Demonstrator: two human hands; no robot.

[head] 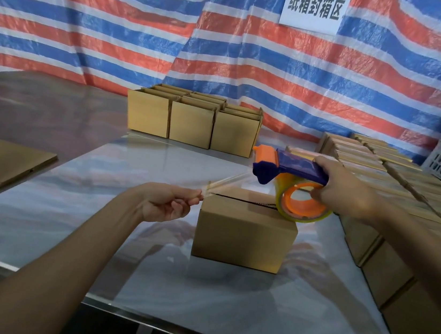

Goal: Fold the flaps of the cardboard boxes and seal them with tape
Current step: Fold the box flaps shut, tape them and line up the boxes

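Behind, sign (316,5) reads 纸箱封箱区 — L hand (169,203) pinches tape (226,181).

Tape dispenser (289,167): blue body, orange roller and hub. Boxes (244,231): plain brown cardboard. Backdrop tarpaulin (120,22): red, white and blue stripes.

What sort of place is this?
Probably a small packing station for sealing cartons: rows of cardboard boxes line the metal table, the right hand grips a tape dispenser while the left hand pinches its tape, and a striped tarpaulin forms the wall.
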